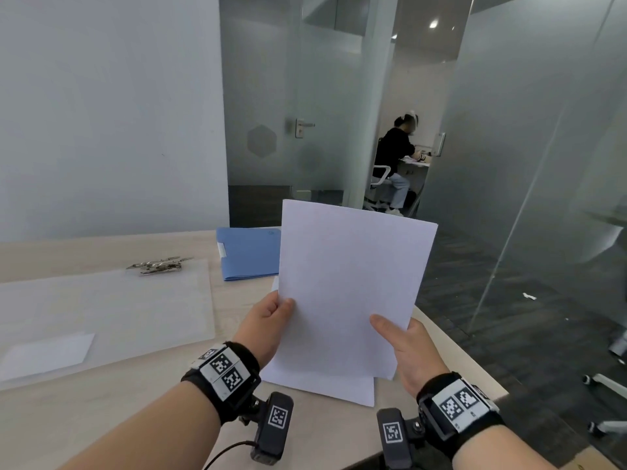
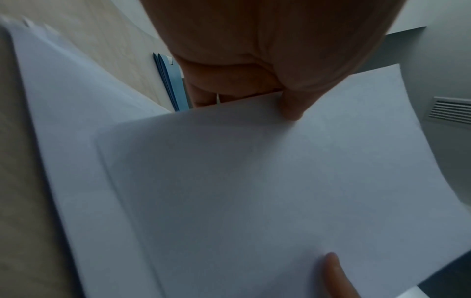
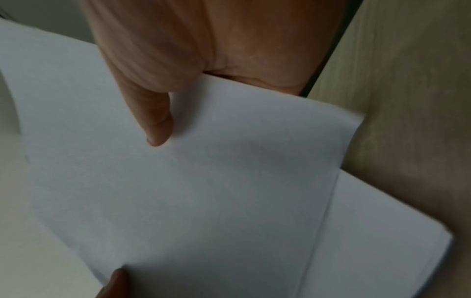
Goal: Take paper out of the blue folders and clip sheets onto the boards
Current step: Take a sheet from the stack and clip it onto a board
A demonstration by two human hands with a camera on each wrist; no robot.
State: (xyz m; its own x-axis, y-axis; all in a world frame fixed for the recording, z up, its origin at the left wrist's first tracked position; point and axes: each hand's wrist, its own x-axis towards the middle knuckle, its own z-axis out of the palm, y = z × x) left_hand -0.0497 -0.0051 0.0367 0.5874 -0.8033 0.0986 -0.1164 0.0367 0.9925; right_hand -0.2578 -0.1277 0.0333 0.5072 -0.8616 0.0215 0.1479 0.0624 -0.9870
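Note:
I hold a white sheet of paper [image 1: 349, 286] upright above the table, one hand on each lower side. My left hand [image 1: 276, 315] pinches its left edge, thumb on the front; the thumb [image 2: 293, 106] shows in the left wrist view. My right hand [image 1: 400, 337] pinches the right edge with its thumb [image 3: 155, 125] on the sheet [image 3: 203, 181]. More white sheets [image 1: 339, 388] lie flat on the table under it. A blue folder [image 1: 249, 254] lies closed behind. A clear clipboard [image 1: 108, 310] with a metal clip [image 1: 159, 265] lies to the left.
The pale wooden table [image 1: 101, 418] ends at its right edge just past my right hand. A small white slip [image 1: 47, 354] lies under the clipboard's near corner. Glass partitions and a door stand behind; a person sits at a desk far off.

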